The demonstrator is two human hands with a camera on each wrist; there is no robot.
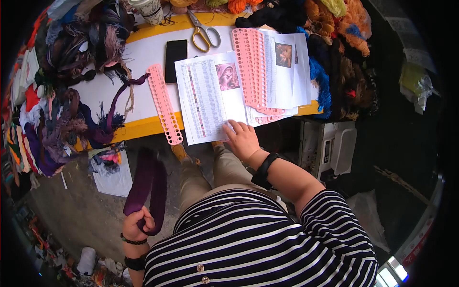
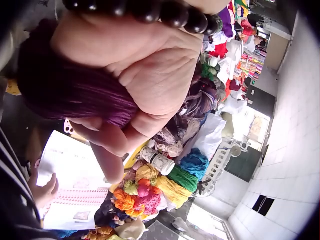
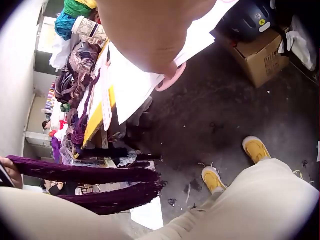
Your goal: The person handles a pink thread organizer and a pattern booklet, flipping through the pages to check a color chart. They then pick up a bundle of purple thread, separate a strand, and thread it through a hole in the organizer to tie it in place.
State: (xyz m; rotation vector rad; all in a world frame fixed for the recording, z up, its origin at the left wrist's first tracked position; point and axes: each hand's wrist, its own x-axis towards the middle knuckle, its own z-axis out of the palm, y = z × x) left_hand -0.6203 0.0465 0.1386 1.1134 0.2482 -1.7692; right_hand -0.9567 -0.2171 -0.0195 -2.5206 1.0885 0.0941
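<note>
A dark purple thread skein [image 1: 137, 189] hangs in a long loop from my left hand [image 1: 138, 224], whose fingers curl round one end of it. Close up in the left wrist view, the purple strands [image 2: 75, 87] pass under the palm. My right hand [image 1: 244, 142] rests its fingers on the lower right part of a printed chart sheet [image 1: 203, 103], which overhangs the table's front edge. On that sheet are a colour column and a small picture. Left of it lies a pink perforated card [image 1: 164, 105]; several more pink cards [image 1: 248, 67] lie to its right over other printed sheets [image 1: 299, 76].
Scissors [image 1: 203, 33] and a black phone [image 1: 176, 60] lie behind the sheets on the yellow-edged table [image 1: 136, 128]. Dark and purple thread bundles [image 1: 88, 48] heap at the left; orange and blue ones [image 1: 322, 76] at the right. A cardboard box [image 3: 262, 55] stands on the floor.
</note>
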